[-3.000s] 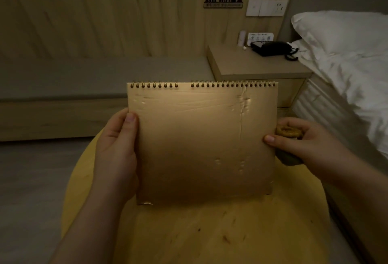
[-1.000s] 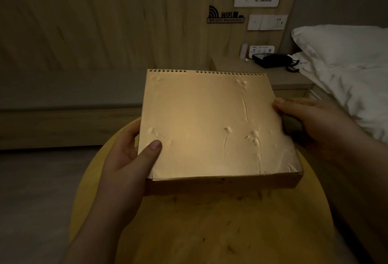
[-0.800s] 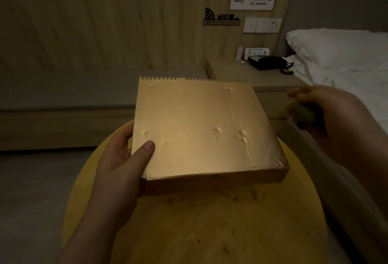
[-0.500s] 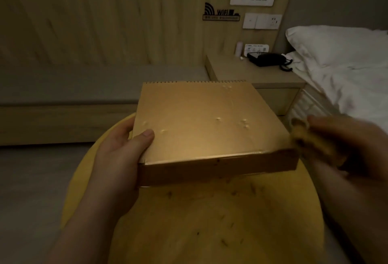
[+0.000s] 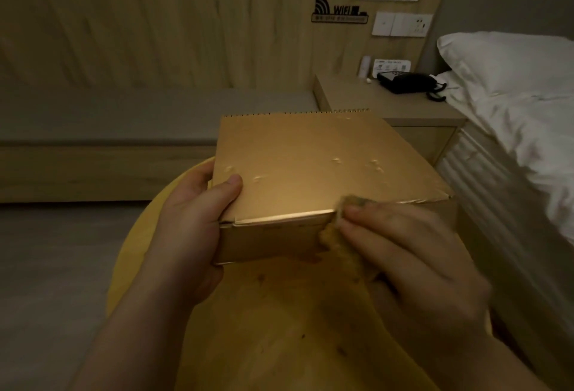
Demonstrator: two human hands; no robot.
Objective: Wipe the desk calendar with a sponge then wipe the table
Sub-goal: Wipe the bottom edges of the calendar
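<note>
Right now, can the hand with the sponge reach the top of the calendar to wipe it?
Probably yes: the right hand presses the sponge on the desk calendar near its front edge, and its top looks bare.

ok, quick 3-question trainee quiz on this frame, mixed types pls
1. True or false: the left hand grips the desk calendar.
2. The right hand presses the sponge against the calendar's: A) spiral binding B) near edge C) far left corner
3. Fill in: the black telephone sits on the ____.

Key: 1 true; 2 B; 3 nightstand
</note>
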